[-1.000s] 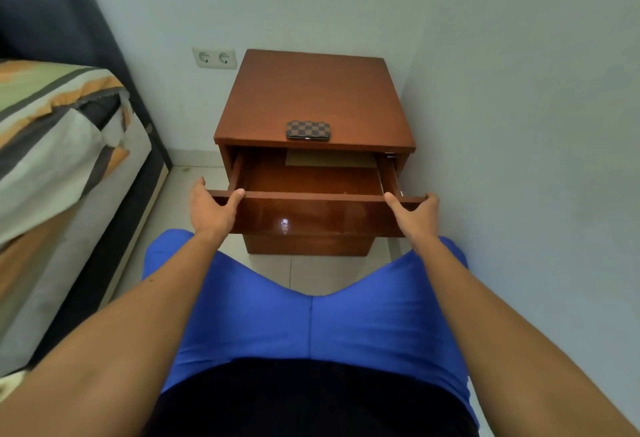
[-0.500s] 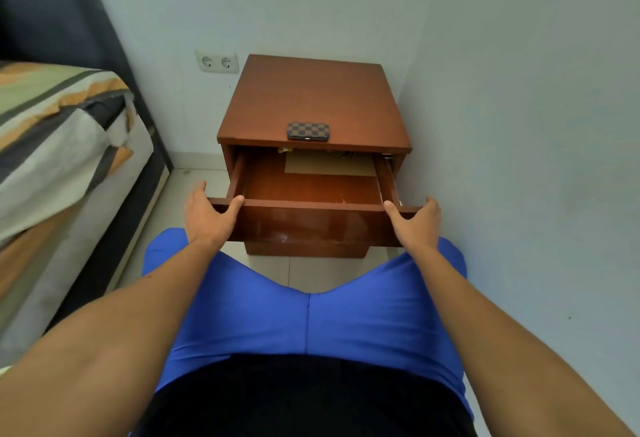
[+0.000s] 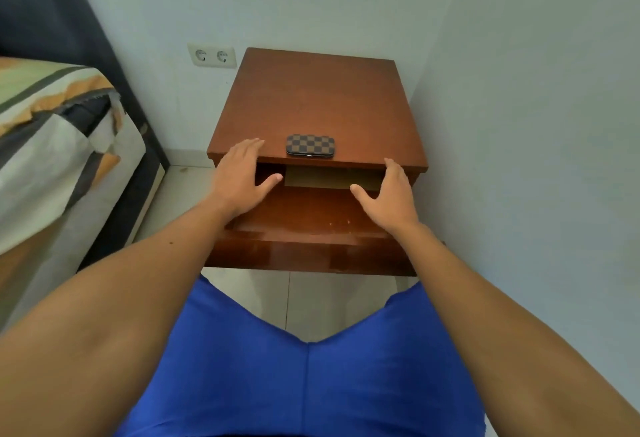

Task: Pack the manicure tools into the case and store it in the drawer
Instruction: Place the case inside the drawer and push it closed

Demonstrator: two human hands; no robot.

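Now that the glossy brown wooden drawer [image 3: 311, 256] is released | left hand [image 3: 239, 177], right hand [image 3: 389, 194] raised, fingers spread, nothing held | checkered brown rectangular case [image 3: 310, 145] is approached next, likely.

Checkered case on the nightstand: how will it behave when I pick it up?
The checkered case looks rigid and flat, so it probably won't flop or roll. Its small size suggests it's light. It sits near the nightstand's front edge, so a push could tip it off.

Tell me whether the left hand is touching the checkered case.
Apart. The head view shows bare nightstand top between the left hand and the checkered case.
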